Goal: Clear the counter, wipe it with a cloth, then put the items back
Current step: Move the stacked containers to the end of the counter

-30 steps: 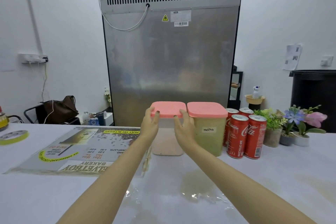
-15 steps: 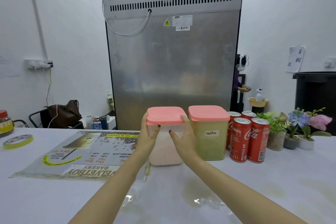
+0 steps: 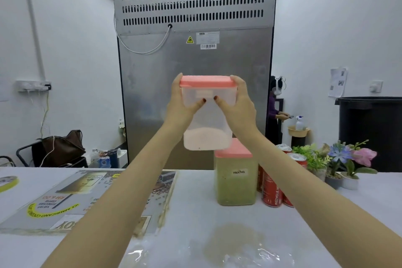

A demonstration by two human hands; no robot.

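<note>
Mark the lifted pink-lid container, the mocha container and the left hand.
lifted container [image 3: 206, 140]: head view, pale powder in its lower part.
mocha container [image 3: 235, 190]: head view, green front wall under the label.
left hand [image 3: 180, 105]: head view, back of the hand.

A clear plastic box [image 3: 206, 119] with a pink lid [image 3: 207, 81], its bottom filled with pale pink powder, is held upright in the air between the left hand [image 3: 180, 106] and the right hand [image 3: 241, 106], above the white tabletop [image 3: 217, 235]. Below it, slightly right, stands a second pink-lidded box [image 3: 236, 187] of green powder labelled "mocha". Red soda cans [image 3: 272, 191] stand just beside that box, and a laminated menu sheet [image 3: 87, 198] lies flat to the left
</note>
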